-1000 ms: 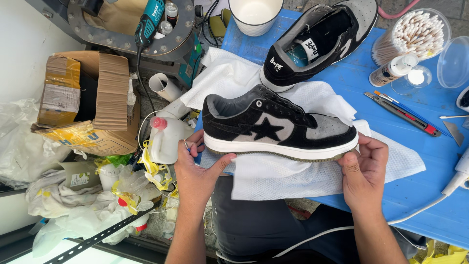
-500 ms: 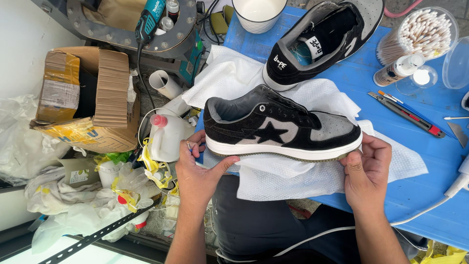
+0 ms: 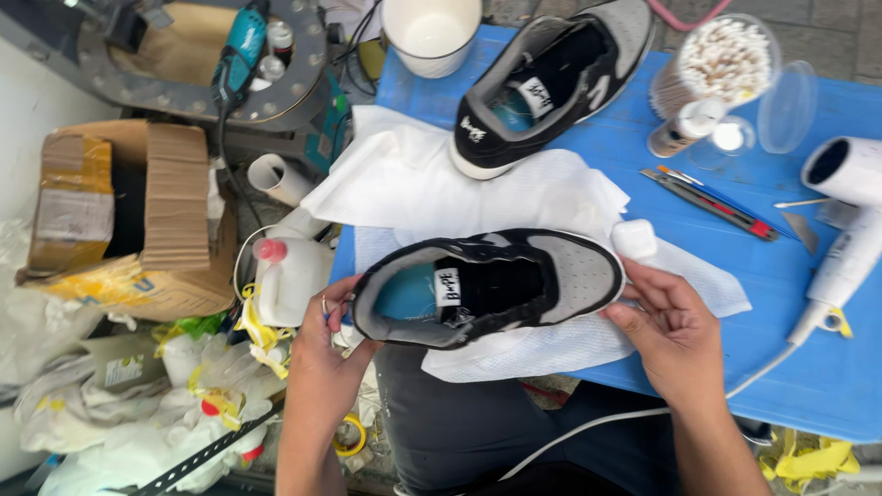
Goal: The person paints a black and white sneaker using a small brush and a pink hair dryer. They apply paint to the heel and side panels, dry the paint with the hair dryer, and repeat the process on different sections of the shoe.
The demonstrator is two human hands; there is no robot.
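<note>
— Holding the shoe at both ends, was the person? Where did it sit?

— Yes. It lay just above the white cloth at the near edge of the blue table, opening turned up to the camera, toe to the person's right. The left hand cupped the heel, fingers curled and closed on the collar and heel rim. The right hand had the toe end, fingers spread a little and pressed along the sole edge, thumb near the toe cap.

— How would you have judged it to handle?

— Light, I thought; two relaxed hands carried it with no strain showing. The sole looked stiff enough to keep its shape, while the upper looked soft, suede-like in black and grey, so it would likely dent or mark under hard fingertips. Not slippery, not fragile, but the nap could smudge.

— Best place to take hold, then?

— By the rubber sole edge at heel and toe, much as the hands were placed. Pinching the tongue or padded collar would have let it flop.

— Anything close by to mind?

— Its mate rested further back on the cloth, well apart. A small white block lay just beside the toe, near the right fingertips. A hair dryer lay at the right, its cord running off the table edge, and a tub of cotton swabs stood at the far side. A white jug stood on the ground by the left hand.
</note>
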